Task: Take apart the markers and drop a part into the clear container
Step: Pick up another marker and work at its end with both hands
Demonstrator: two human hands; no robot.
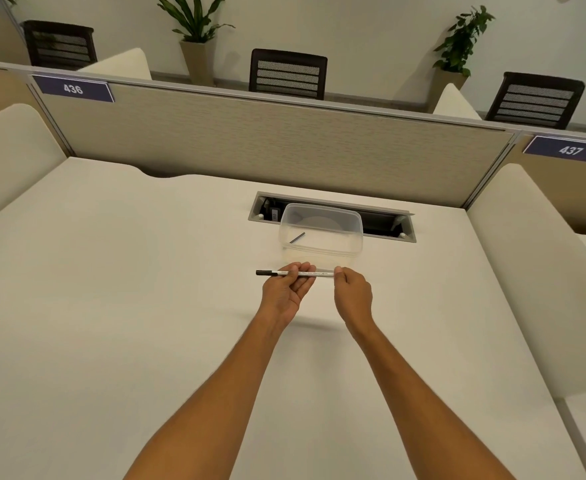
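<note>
Head view: both hands (left, right) pinch one marker before the clear container.

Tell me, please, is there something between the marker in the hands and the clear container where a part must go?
Nothing visible. The marker, held by the left hand and right hand, hangs just in front of the clear container, whose top is open. Only one small dark part lies inside.
</note>
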